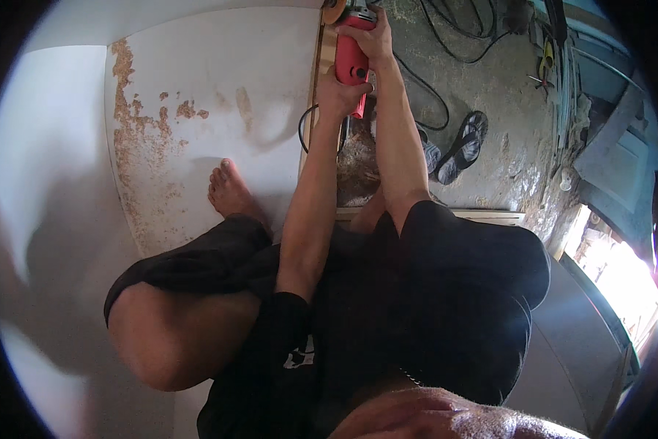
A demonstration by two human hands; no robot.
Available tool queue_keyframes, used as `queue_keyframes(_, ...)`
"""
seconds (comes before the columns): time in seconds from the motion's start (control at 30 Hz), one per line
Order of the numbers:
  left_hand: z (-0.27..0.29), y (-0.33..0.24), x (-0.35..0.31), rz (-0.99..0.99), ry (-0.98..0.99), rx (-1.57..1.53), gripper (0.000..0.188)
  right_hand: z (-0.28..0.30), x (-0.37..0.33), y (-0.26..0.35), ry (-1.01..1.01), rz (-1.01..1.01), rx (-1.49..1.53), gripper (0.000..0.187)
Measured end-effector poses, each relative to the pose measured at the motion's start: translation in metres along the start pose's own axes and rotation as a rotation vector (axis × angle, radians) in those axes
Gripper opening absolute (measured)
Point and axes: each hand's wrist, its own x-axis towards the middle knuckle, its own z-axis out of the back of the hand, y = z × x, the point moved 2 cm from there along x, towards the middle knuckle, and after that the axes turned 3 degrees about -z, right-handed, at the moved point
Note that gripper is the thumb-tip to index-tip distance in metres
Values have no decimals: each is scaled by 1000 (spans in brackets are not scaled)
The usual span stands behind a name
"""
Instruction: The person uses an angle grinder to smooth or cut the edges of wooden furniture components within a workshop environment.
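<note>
A red angle grinder (pixel 352 58) is at the top of the head view, its brown disc (pixel 334 10) at the far left end of the tool head. My left hand (pixel 340 96) is wrapped round the rear of the body. Farther forward, my right hand (pixel 374 38) grips it near the metal head. Under and beside the tool runs the pale wooden edge (pixel 321 66) of a white panel (pixel 263 58). Whether the disc touches this edge I cannot tell. A dark cord (pixel 302 128) loops out beside my left wrist.
Brown worn patches (pixel 135 110) mark the panel's left part, where my bare foot (pixel 234 189) rests. On the concrete floor (pixel 453 80) to the right lie black flip-flops (pixel 466 146) and dark cables (pixel 446 51). Yellow-handled pliers (pixel 546 62) and grey sheets (pixel 625 168) are at the far right.
</note>
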Motion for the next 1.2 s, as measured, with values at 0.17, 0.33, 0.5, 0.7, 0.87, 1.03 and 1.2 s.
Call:
queue_keyframes(0.17, 0, 2, 3, -17, 19, -13, 81, 0, 5, 0, -5, -3, -134, 95)
queue_keyframes(0.33, -3, 9, 5, -18, -6, 18, 79, -2, 4, -2, 16, -36, -39, 86)
queue_keyframes(0.5, -6, 12, 8, -39, -35, 14, 74, -2, 4, -3, 31, 3, 35, 82)
queue_keyframes(0.7, -6, 12, 6, -55, -35, -17, 75, 1, 11, -9, -22, -11, -138, 88)
queue_keyframes(0.87, -4, 4, 2, -32, -14, -36, 78, 4, 13, -12, -34, 38, -188, 93)
queue_keyframes(1.03, 2, 0, 0, -24, -27, -38, 78, -3, 10, -7, -28, -7, -186, 91)
queue_keyframes(1.2, -1, -1, 1, -26, -23, 21, 77, -1, 10, -5, -25, -22, -160, 92)
